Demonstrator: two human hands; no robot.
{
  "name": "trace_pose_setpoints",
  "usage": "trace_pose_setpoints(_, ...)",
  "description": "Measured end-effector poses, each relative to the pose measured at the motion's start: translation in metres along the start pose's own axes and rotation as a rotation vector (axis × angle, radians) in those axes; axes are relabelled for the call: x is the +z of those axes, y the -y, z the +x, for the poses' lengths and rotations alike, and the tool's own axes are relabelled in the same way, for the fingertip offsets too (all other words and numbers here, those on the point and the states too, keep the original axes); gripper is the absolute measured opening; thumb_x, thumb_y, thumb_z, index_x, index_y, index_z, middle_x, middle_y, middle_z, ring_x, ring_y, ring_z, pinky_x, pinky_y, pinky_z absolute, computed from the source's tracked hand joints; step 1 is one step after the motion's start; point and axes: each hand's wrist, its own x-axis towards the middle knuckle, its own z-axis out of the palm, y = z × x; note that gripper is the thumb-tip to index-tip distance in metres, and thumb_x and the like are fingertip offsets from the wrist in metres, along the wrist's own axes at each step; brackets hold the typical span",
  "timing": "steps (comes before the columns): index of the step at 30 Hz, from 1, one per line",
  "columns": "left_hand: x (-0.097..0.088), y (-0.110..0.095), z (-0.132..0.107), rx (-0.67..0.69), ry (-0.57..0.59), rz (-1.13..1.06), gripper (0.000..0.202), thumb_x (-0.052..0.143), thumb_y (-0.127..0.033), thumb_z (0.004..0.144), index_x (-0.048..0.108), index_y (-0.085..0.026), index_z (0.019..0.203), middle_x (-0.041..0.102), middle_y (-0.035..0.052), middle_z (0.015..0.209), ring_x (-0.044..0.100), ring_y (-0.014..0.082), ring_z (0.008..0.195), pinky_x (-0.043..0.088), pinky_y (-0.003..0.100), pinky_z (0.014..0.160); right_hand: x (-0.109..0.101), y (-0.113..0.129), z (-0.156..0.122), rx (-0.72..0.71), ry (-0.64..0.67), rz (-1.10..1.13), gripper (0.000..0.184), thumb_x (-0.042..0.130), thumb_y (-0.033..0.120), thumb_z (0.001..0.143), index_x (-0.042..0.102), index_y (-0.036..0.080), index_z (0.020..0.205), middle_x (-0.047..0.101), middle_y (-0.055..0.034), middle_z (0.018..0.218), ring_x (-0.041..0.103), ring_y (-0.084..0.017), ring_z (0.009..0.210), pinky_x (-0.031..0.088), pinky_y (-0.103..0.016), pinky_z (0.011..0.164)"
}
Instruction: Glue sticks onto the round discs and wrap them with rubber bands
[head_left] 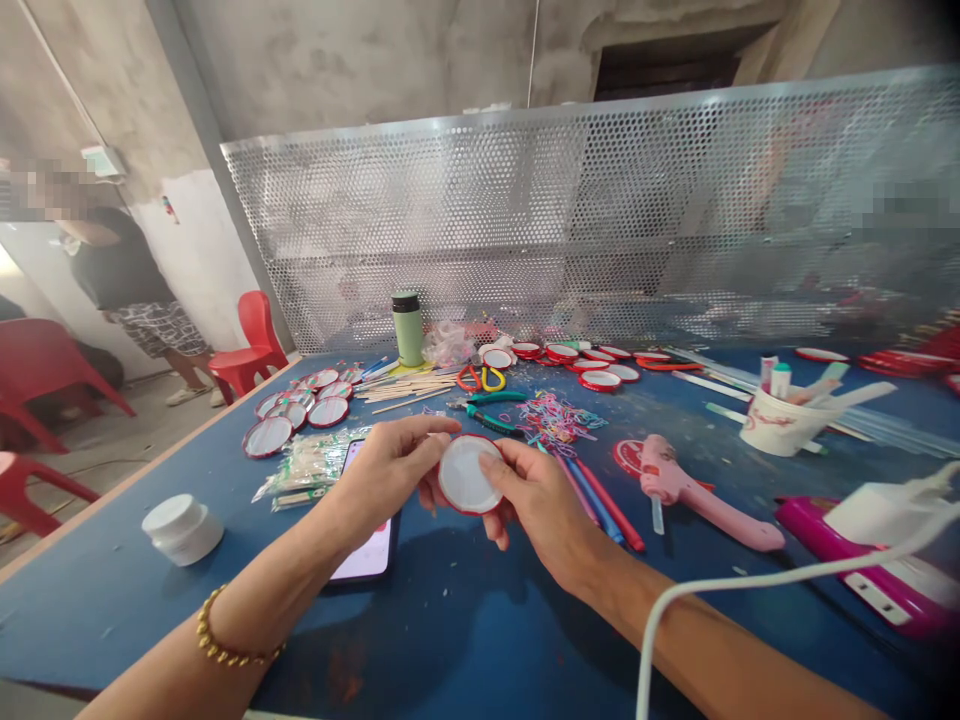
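Note:
In front of me, over the blue table, is a round white disc with a red rim [463, 478]. My right hand [538, 495] grips its right side, thumb flat on the white face and fingers behind. At the left edge, my left hand [394, 465] has its thumb and fingers closed on the rim; its fingertips are partly hidden. Partly under my left forearm lies a phone with a lit screen [367, 555]. Just beyond the disc are green-handled pliers [487, 412] and a tangle of coloured bands [559, 420].
Similar red-rimmed discs lie at left [268, 437] and back [600, 380]. A pink glue gun [686, 490], a cup of pens [784, 425] and a magenta power strip [874, 590] stand right, its white cable crossing my right forearm. A white jar [182, 530] sits left. A person [124, 265] stands beyond.

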Motion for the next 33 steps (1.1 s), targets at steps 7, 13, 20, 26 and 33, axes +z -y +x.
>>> trace_pose_setpoints(7,-0.005,0.025,0.014,0.076,0.056,0.082,0.026,0.053,-0.04,0.087,0.062,-0.015,0.088,0.06,-0.0003,0.055,0.056,0.0102,0.045,0.043,0.018,0.042,-0.001,0.001,0.001,-0.004,-0.039,-0.115,0.033,0.057,0.048,0.084,0.061,0.016,0.087,0.055,0.0048,0.047,0.048,-0.009,0.034,0.034,-0.018,0.034)
trace_pose_setpoints(13,-0.006,0.033,0.016,0.07,0.09,0.112,0.024,0.053,-0.039,0.087,0.061,-0.016,0.087,0.061,0.0,0.056,0.056,0.0108,0.045,0.044,0.019,0.044,-0.002,0.001,0.001,-0.027,-0.047,-0.183,0.034,0.053,0.048,0.086,0.062,0.015,0.09,0.056,0.0041,0.048,0.048,-0.009,0.034,0.034,-0.018,0.034)
trace_pose_setpoints(20,-0.003,0.02,0.007,0.035,0.095,0.138,0.015,0.056,-0.03,0.082,0.054,-0.017,0.074,0.057,-0.0026,0.051,0.053,0.009,0.042,0.039,0.017,0.04,-0.003,-0.003,0.001,-0.084,-0.054,-0.259,0.033,0.051,0.048,0.089,0.062,0.017,0.087,0.055,0.0044,0.048,0.05,-0.01,0.036,0.036,-0.019,0.036)
trace_pose_setpoints(26,-0.001,0.016,0.005,0.015,0.104,0.099,0.015,0.057,-0.026,0.08,0.05,-0.018,0.069,0.053,-0.0044,0.046,0.05,0.009,0.037,0.038,0.017,0.037,-0.026,0.014,0.011,-0.189,-0.006,-0.428,0.034,0.051,0.05,0.091,0.063,0.018,0.091,0.059,0.0024,0.054,0.053,-0.01,0.042,0.038,-0.02,0.042)
trace_pose_setpoints(33,0.006,0.03,0.006,-0.026,0.14,0.092,0.016,0.058,-0.024,0.078,0.047,-0.019,0.067,0.05,-0.0063,0.043,0.05,0.0088,0.035,0.037,0.016,0.035,-0.102,0.026,0.046,-0.408,-0.511,-1.07,0.021,0.053,0.026,0.089,0.068,0.017,0.079,0.072,-0.0063,0.073,0.061,-0.016,0.062,0.042,-0.027,0.061)
